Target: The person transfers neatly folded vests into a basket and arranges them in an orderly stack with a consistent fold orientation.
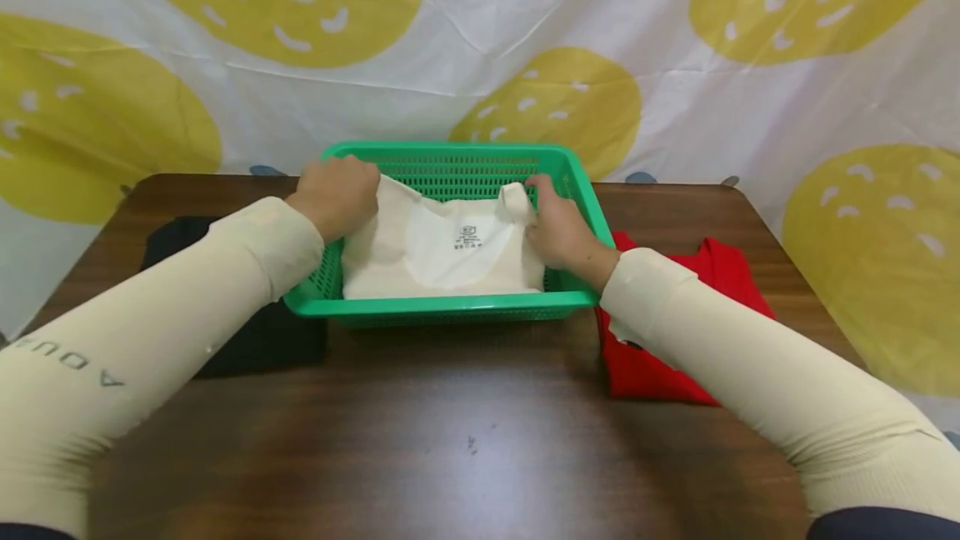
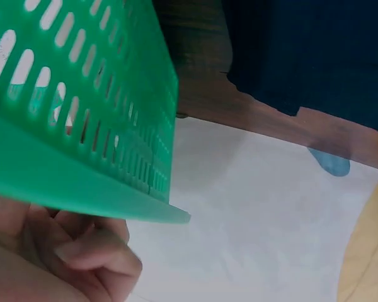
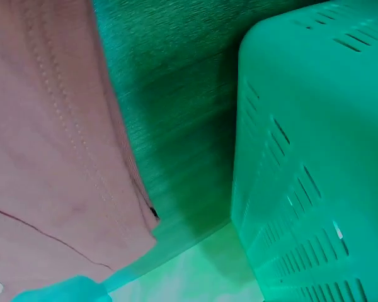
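A cream-white garment (image 1: pixel 442 261) with small dark print inside its neckline lies in a green plastic basket (image 1: pixel 450 305) in the head view. My left hand (image 1: pixel 336 197) grips the garment's left corner over the basket's left side. Curled fingers of that left hand (image 2: pixel 82 255) show beneath the basket's rim (image 2: pixel 107 189) in the left wrist view. On the other side, my right hand (image 1: pixel 558 227) pinches the garment's raised right edge, just inside the basket. The right wrist view shows the basket's slotted outer wall (image 3: pixel 302 189), with the right hand out of sight.
Dark folded cloth (image 1: pixel 262 344) lies left of the basket, partly under my left sleeve. Red folded cloth (image 1: pixel 660 369) lies to the right, partly behind my right sleeve. Everything stands on a brown wooden table (image 1: pixel 450 407), backed by a white curtain (image 1: pixel 375 107) with yellow shapes.
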Motion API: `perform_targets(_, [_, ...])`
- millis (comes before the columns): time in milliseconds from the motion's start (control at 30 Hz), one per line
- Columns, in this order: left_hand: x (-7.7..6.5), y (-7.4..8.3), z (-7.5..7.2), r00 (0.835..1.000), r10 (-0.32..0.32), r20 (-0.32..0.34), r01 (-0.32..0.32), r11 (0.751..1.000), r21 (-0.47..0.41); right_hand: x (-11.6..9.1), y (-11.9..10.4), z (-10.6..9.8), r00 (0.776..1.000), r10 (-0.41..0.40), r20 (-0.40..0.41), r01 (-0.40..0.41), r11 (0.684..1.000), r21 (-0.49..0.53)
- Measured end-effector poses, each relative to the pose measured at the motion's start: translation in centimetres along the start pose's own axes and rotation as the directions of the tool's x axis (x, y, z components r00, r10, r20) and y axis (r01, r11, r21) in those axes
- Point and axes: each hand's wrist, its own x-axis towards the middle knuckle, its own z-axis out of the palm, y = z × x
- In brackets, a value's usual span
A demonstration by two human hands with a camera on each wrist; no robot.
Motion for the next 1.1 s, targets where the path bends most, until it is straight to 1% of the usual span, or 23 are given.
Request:
perform_targets(100, [0.0,-0.2,0.0,1.0,0.006,-0.03,-0.004,0.996,0.085,-0.2,-0.2,0.0,0.997,-0.065,-0.038,0.062,0.995,-0.072])
perform_targets(167, [0.1,-0.3,0.0,0.999,0.019,-0.034,-0.014,0.991,0.132,-0.3,-0.3,0.0,0.991,-0.125,-0.044,0.117,0.981,-0.156])
perform_targets(200, [0.1,-0.4,0.0,0.999,0.026,-0.033,-0.02,0.988,0.153,-0.3,-0.3,0.0,0.986,-0.159,-0.04,0.147,0.967,-0.206])
perform_targets(300, [0.1,-0.3,0.2,0.998,0.052,-0.016,-0.047,0.973,0.225,-0.6,-0.5,0.1,0.966,-0.258,0.0,0.241,0.903,-0.355])
perform_targets(367, [0.0,-0.2,0.3,0.998,0.064,-0.013,-0.058,0.963,0.263,-0.7,-0.5,0.2,0.956,-0.291,0.029,0.276,0.865,-0.42])
perform_targets(433, [-0.3,0.0,0.3,0.997,0.071,-0.019,-0.063,0.958,0.28,-0.8,-0.6,0.4,0.952,-0.299,0.069,0.297,0.842,-0.45])
perform_targets(467, [-0.5,0.1,0.2,0.997,0.077,-0.018,-0.069,0.957,0.283,-0.9,-0.7,0.4,0.951,-0.295,0.092,0.304,0.844,-0.442])
perform_targets(533, [-1.0,0.5,0.1,0.993,0.121,-0.012,-0.113,0.954,0.276,-1.0,-0.7,0.5,0.945,-0.289,0.153,0.327,0.846,-0.421])
perform_targets(567, [-1.3,0.7,0.1,0.989,0.15,0.001,-0.146,0.956,0.254,-1.1,-0.8,0.6,0.938,-0.287,0.194,0.343,0.846,-0.408])
perform_targets(633, [-1.8,1.4,0.1,0.975,0.215,0.062,-0.223,0.957,0.188,-1.3,-0.7,0.6,0.915,-0.286,0.285,0.383,0.838,-0.388])
perform_targets(700, [-2.4,2.1,0.2,0.948,0.274,0.162,-0.293,0.95,0.104,-1.4,-0.7,0.6,0.883,-0.271,0.384,0.417,0.828,-0.374])
perform_targets(733, [-2.6,2.5,0.4,0.932,0.29,0.219,-0.309,0.95,0.056,-1.5,-0.7,0.6,0.865,-0.26,0.428,0.428,0.828,-0.363])
perform_targets(767, [-2.9,2.7,0.6,0.914,0.294,0.279,-0.311,0.95,0.016,-1.5,-0.7,0.6,0.848,-0.246,0.47,0.436,0.828,-0.352])
perform_targets(800, [-3.0,2.9,0.7,0.896,0.291,0.335,-0.305,0.952,-0.011,-1.6,-0.7,0.6,0.833,-0.231,0.504,0.436,0.833,-0.34])
perform_targets(867, [-3.1,3.1,1.0,0.862,0.287,0.417,-0.299,0.953,-0.037,-1.5,-0.6,0.6,0.81,-0.203,0.55,0.425,0.849,-0.313])
perform_targets(933, [-3.1,3.1,1.3,0.842,0.287,0.457,-0.299,0.953,-0.049,-1.4,-0.6,0.7,0.798,-0.192,0.572,0.416,0.861,-0.292])
perform_targets(1033, [-2.9,2.7,1.5,0.827,0.292,0.48,-0.305,0.951,-0.054,-1.2,-0.6,0.8,0.784,-0.181,0.594,0.412,0.867,-0.28])
perform_targets(1100, [-2.9,2.5,1.7,0.818,0.288,0.499,-0.295,0.953,-0.065,-1.1,-0.6,0.8,0.775,-0.172,0.608,0.412,0.867,-0.28])
